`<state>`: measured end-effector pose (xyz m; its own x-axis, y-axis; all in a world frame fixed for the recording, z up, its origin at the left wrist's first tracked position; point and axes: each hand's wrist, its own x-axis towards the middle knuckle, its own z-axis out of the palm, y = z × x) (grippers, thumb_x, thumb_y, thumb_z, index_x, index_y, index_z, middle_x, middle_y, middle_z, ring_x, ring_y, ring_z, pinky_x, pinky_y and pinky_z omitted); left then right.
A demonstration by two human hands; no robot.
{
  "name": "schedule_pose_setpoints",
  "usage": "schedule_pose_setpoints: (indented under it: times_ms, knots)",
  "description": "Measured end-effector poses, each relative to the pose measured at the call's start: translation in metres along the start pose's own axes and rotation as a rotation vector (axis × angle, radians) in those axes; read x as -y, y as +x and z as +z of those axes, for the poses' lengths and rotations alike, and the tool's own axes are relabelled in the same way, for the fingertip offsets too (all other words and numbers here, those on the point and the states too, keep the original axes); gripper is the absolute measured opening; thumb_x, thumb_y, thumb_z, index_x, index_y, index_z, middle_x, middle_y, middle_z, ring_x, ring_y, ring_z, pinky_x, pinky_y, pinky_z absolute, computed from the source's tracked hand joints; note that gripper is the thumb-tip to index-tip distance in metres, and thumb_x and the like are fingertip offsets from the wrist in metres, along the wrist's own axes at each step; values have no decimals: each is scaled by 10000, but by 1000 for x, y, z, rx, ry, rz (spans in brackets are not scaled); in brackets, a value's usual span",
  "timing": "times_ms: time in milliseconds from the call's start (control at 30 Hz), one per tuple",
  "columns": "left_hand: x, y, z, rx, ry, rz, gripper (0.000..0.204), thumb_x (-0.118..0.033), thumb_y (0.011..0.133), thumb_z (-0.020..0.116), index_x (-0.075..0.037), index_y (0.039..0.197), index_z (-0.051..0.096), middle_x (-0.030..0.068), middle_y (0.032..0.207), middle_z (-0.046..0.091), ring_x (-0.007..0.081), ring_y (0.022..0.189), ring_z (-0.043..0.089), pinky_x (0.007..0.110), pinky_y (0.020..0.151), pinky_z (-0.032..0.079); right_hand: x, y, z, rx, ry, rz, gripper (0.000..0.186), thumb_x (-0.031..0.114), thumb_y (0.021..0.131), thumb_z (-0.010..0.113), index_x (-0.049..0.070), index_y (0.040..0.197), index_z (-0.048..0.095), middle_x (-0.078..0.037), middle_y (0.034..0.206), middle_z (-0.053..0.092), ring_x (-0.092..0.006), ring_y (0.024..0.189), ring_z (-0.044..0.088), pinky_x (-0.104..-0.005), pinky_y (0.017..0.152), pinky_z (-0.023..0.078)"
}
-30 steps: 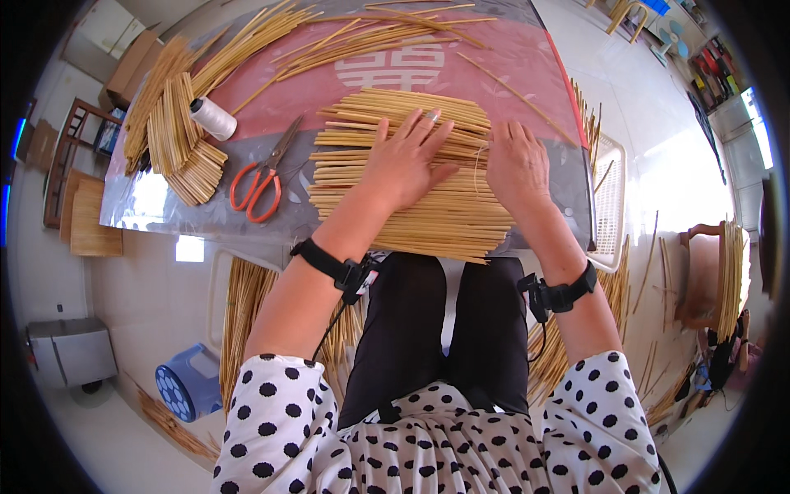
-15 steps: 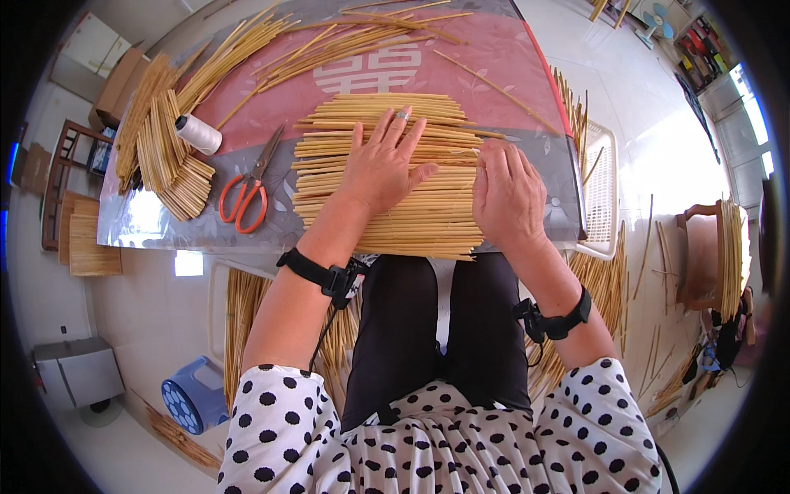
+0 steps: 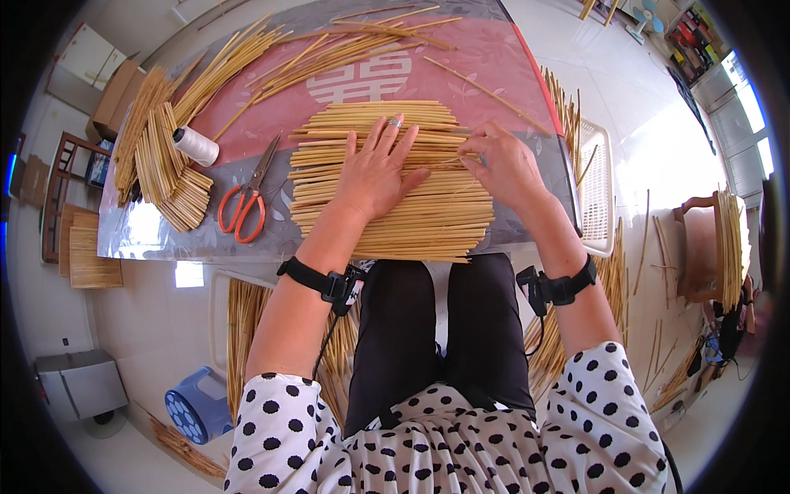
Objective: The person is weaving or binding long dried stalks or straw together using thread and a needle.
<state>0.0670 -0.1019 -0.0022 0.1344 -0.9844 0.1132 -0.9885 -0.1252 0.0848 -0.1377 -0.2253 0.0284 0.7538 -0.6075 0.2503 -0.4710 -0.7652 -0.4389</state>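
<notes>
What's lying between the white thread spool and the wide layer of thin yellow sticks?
Orange-handled metal scissors lie between the spool and the stick layer, as the head view shows.

Opens the right hand (image 3: 506, 169) out of the closed fist of half a second ago, aiming fingers leftward over the sticks (image 3: 420, 216) rather than toward the far side of the tabletop (image 3: 494, 58), as a second ago. Brings thumb and fingertips close together over their right end. Also shifts the view, putting scissors (image 3: 249, 188) and spool (image 3: 197, 146) lower and farther left than a second ago.
</notes>
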Motion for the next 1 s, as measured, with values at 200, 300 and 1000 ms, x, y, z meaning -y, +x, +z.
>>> schedule_pose_setpoints:
  times_ms: [200,300,1000]
  knots:
    - [2,0,2,-10,17,0,792,-696,961,401,-211,1579,300,73,1639,277,278,1526,210,607,1200,199,-12,-3,-2,-71,-8,121,98,142,858,667,99,936,709,-74,976,669,-312,922,660,-419,781,531]
    - [2,0,3,-10,20,-2,804,-717,958,369,-211,1580,303,72,1641,272,276,1525,211,606,1201,198,-19,-16,-5,-184,-68,134,85,147,856,675,93,916,703,-56,959,676,-311,880,664,-415,760,531]
    - [4,2,0,60,9,3,853,-750,955,308,-192,1597,256,98,1658,223,290,1538,171,608,1206,167,-4,-19,-1,-196,70,181,227,107,848,678,85,1073,707,-99,1046,683,-308,999,644,-412,850,525]
